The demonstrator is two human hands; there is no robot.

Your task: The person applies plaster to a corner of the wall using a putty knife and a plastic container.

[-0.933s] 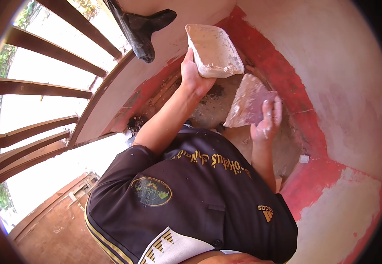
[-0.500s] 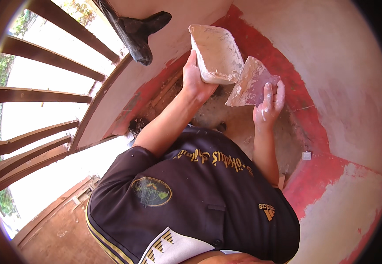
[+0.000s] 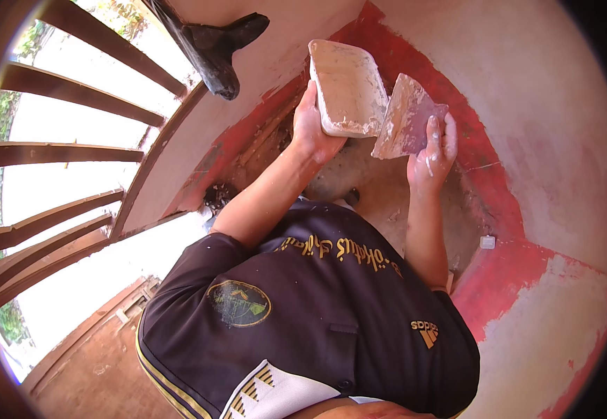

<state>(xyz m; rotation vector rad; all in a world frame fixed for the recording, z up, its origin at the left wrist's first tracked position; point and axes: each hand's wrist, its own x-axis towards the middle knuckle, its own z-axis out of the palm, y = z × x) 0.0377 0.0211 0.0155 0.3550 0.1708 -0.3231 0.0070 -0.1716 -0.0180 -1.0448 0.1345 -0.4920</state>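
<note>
My left hand [image 3: 314, 130] grips a white, plaster-smeared tub [image 3: 349, 84] by its near left side, with the thumb along the wall and the other fingers hidden beneath. The tub is tilted so that its inside shows, coated with pale filler. In my right hand [image 3: 435, 150] is a flat, roughly square plastering blade [image 3: 408, 119], purplish and crusted with filler on its left half. Its left edge meets or overlaps the tub's right rim; I cannot tell whether they touch. White filler spots mark my right fingers.
A dark boot-like object [image 3: 220, 52] hangs at the upper left, near brown window bars [image 3: 73, 153]. Pale filled wall [image 3: 534, 105] with a red painted band [image 3: 450, 91] curves around the far and right sides. A small white box [image 3: 487, 242] sits on the red wall.
My right hand and the blade have moved up and slightly right. The tub has shifted a little to the right with my left hand.
</note>
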